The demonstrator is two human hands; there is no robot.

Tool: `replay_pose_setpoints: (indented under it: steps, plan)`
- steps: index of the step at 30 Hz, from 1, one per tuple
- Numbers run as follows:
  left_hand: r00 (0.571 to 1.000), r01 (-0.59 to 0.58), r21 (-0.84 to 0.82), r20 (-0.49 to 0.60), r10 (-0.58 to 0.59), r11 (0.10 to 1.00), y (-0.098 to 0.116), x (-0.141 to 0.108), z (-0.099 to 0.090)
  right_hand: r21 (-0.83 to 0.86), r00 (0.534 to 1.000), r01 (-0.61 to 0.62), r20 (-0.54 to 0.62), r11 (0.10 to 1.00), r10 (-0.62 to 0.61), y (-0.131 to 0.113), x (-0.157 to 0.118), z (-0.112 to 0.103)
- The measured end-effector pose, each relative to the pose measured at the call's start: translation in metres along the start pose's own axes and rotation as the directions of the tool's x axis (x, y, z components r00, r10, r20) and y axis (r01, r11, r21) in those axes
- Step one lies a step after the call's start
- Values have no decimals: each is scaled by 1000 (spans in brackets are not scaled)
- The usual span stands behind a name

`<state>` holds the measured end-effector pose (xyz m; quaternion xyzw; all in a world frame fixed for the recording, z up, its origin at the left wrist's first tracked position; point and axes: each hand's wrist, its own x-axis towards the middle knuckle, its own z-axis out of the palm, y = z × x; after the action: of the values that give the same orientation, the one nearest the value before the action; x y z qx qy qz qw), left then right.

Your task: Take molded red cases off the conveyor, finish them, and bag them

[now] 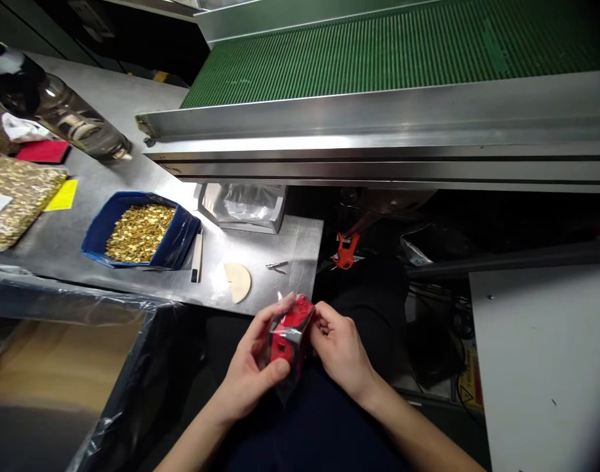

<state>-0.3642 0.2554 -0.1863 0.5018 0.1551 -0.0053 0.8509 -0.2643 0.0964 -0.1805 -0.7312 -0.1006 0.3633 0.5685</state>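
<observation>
A red and black object [283, 346] in a clear plastic bag is in front of me; its exact kind cannot be made out. My left hand [253, 370] is wrapped around it, thumb on the near face and fingers on the far side. My right hand [340, 351] is closed in a pinch at the right edge of the bag, close to the object's upper end. The bag's lower end hangs loose below. On the metal table just beyond lie a pale notched disc [239, 283], a small metal tool [277, 267] and a white-handled cutter [197, 257].
A blue bin [184, 226] holds small brass-coloured parts. Behind it stand a bottle [83, 124] and a bag of similar parts [21, 193]. A grey tray [275, 223] sits under the green conveyor [353, 56]. Lower left is a plastic-lined box [132, 354]; an orange-handled tool [346, 250] hangs ahead.
</observation>
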Motion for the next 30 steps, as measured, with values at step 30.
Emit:
replay_pose_setpoints:
  steps: [30]
  plan:
    - [992, -19, -191, -128, -5, 981, 28, 48, 4, 234, 976, -193, 147, 953, 161, 8, -10, -1]
